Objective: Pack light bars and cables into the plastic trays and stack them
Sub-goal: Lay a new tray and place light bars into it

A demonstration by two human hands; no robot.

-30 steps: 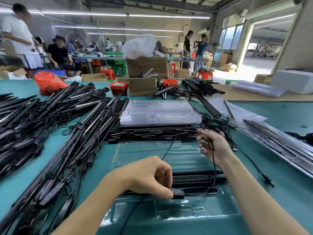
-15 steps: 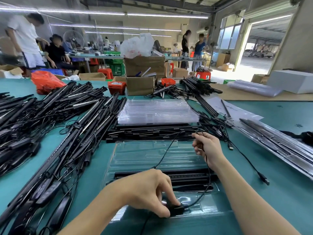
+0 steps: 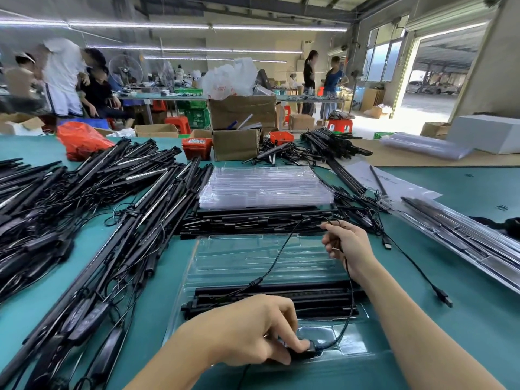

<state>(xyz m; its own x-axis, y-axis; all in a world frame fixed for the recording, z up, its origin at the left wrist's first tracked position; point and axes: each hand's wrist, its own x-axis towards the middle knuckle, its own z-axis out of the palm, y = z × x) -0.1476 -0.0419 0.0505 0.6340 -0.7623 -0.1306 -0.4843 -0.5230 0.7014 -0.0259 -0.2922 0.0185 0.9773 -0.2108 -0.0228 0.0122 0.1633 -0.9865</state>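
Nearest the camera, the left hand (image 3: 247, 332) is curled down over a small black plug (image 3: 302, 352), its fingers (image 3: 298, 346) closed on it and pressing it into a pocket at the near edge of the clear tray (image 3: 191, 280), which lies flat on the green surface (image 3: 464, 319). Two black light bars (image 3: 281, 298) lie side by side across the tray's near slots, just beyond that hand. A thin black cable (image 3: 350, 299) runs from the plug up in a loop to the right hand (image 3: 347, 247), which hovers over the tray's far right corner with its fingers (image 3: 327, 244) pinched shut on the cable. From there more of the cable arcs back over the tray, and another stretch trails off to the right across the surface to a connector (image 3: 446, 299). Beyond the tray a row of loose bars (image 3: 253, 220) lies crosswise, and behind those sits a stack of empty trays (image 3: 264, 187). A large tangled heap of bars (image 3: 84, 209) and wires covers the surface to the left. To the right, packed trays (image 3: 461, 232) lie at an angle. Farther back stand a cardboard box (image 3: 236, 147) and a red bin (image 3: 197, 147), with people at other tables behind them.
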